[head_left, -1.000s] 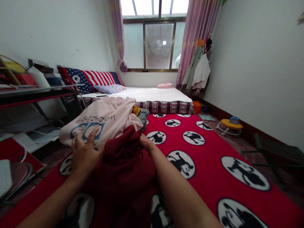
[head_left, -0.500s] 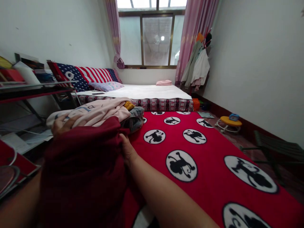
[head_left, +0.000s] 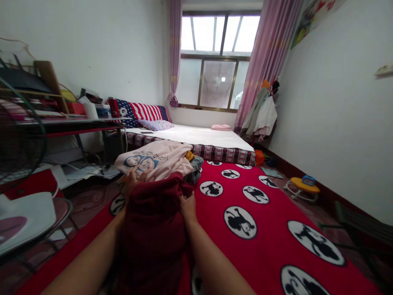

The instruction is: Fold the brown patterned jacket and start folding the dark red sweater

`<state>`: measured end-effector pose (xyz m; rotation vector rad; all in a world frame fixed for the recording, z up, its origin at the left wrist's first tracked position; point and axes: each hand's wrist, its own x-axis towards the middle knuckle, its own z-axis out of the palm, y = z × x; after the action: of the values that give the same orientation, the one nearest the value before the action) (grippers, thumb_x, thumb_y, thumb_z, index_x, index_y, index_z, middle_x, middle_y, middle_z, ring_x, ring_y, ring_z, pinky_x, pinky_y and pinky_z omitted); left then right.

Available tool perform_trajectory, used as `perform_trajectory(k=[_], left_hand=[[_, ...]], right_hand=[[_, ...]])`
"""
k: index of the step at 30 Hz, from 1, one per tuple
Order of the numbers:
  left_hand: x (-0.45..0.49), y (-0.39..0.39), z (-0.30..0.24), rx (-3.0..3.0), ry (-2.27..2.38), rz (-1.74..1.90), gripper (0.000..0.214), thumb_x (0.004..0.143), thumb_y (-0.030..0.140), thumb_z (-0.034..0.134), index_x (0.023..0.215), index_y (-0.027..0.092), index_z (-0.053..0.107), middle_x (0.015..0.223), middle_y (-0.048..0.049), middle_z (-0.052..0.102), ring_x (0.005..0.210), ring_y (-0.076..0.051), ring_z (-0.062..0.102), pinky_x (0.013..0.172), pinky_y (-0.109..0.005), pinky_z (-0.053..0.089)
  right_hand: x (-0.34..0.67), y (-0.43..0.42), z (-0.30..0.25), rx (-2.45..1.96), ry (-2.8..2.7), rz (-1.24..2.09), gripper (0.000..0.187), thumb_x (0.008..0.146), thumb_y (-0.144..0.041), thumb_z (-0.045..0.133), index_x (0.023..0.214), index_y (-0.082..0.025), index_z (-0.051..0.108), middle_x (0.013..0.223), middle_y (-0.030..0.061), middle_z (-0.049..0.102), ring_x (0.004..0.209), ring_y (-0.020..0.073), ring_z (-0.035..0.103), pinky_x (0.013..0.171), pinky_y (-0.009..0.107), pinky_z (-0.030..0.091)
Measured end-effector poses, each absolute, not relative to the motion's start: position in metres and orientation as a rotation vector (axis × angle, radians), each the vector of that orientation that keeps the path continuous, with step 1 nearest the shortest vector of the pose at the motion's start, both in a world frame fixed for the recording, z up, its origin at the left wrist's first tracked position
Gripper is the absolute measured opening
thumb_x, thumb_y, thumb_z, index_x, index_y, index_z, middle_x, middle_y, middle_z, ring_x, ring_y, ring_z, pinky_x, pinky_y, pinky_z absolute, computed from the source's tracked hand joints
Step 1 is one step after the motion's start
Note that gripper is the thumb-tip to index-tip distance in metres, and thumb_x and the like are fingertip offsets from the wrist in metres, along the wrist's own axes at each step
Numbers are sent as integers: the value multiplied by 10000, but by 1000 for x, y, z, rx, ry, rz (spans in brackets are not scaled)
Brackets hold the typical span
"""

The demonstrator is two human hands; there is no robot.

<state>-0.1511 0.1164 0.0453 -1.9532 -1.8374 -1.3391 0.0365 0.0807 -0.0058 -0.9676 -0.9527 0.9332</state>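
Far left, low in view: a white seat (head_left: 26, 215), with a cluttered tabletop (head_left: 76, 121) behind it. My left hand (head_left: 130, 183) sits at the upper left corner of the dark red garment (head_left: 153, 229), fingertips touching the pink printed shirt (head_left: 159, 157) piled just beyond. The cloth hides the palm, so I cannot tell whether this grip is closed. The dark red garment hangs bunched between my two forearms, over the near end of the red rug (head_left: 270, 241). My right hand (head_left: 188, 205) is at its upper right corner, grip clamped on a fold of the fabric. Beyond the pile: the bed (head_left: 202, 137). Far right: a yellow stool (head_left: 302, 185), well apart from both hands.
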Motion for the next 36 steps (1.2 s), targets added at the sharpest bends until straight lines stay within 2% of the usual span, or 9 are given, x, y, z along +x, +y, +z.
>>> perform_trajectory(k=[4, 7, 10, 14, 19, 23, 27, 33, 36], left_hand=[[-147, 95, 67, -1984, -1835, -1102, 333, 914, 387, 486, 1167, 249, 653, 1372, -103, 446, 1285, -332, 391, 1048, -458, 370], [-142, 80, 85, -2032, -1836, -947, 356, 886, 370, 518, 1190, 235, 645, 1329, -140, 489, 1216, -343, 450, 1005, -499, 388], [-134, 69, 100, -2066, -1791, -859, 394, 866, 358, 536, 1231, 229, 611, 1363, -153, 490, 1266, -354, 420, 1047, -573, 315], [-111, 47, 99, -2161, -1790, -926, 470, 907, 402, 477, 1353, 257, 513, 1485, -135, 394, 1378, -348, 309, 1098, -639, 194], [-60, -3, 55, -2216, -1668, -1159, 531, 895, 392, 514, 1393, 212, 482, 1525, -156, 322, 1434, -352, 212, 1147, -579, 172], [-22, -41, 5, -2484, -1685, -1051, 549, 906, 428, 494, 1426, 263, 438, 1549, -122, 293, 1452, -336, 181, 1145, -570, 191], [-11, -48, -19, -2624, -1790, -911, 529, 928, 450, 439, 1427, 274, 445, 1502, -137, 381, 1414, -348, 285, 1124, -546, 253], [-20, -36, -16, -2624, -1719, -973, 480, 914, 406, 477, 1369, 260, 520, 1433, -110, 477, 1346, -280, 409, 1121, -438, 314], [-21, -35, -16, -2626, -1707, -999, 469, 902, 385, 501, 1353, 260, 536, 1413, -98, 498, 1325, -261, 433, 1117, -420, 327]], right_hand=[[59, 23, -3, -1051, -885, 862, 428, 630, -448, 731, 915, -154, 604, 895, 91, 717, 820, 241, 663, 764, 350, 520], [116, -18, 6, -1142, -714, 797, 501, 604, -484, 731, 951, -136, 632, 951, 111, 717, 872, 266, 667, 787, 377, 534], [197, -52, 14, -1377, -502, 414, 576, 561, -500, 728, 987, -126, 623, 1024, 160, 694, 958, 318, 650, 825, 417, 534], [276, -89, 8, -1650, -339, 17, 780, 551, -506, 739, 1191, -108, 540, 1201, 243, 595, 1111, 404, 569, 961, 521, 455], [287, -103, -11, -1544, -476, 29, 760, 620, -570, 662, 1217, -130, 496, 1184, 194, 580, 1076, 347, 589, 953, 458, 480], [289, -97, -17, -1517, -479, 47, 734, 610, -551, 662, 1185, -123, 505, 1155, 169, 587, 1061, 320, 591, 954, 435, 478], [296, -94, -18, -1489, -514, 105, 727, 585, -555, 677, 1145, -118, 525, 1101, 148, 610, 1003, 296, 607, 931, 424, 482], [289, -97, -13, -1503, -526, 160, 674, 568, -511, 671, 1096, -114, 540, 1041, 144, 625, 936, 284, 607, 893, 410, 488], [285, -100, -9, -1538, -569, 157, 699, 599, -504, 660, 1150, -94, 529, 1076, 168, 622, 967, 303, 602, 898, 432, 481]])
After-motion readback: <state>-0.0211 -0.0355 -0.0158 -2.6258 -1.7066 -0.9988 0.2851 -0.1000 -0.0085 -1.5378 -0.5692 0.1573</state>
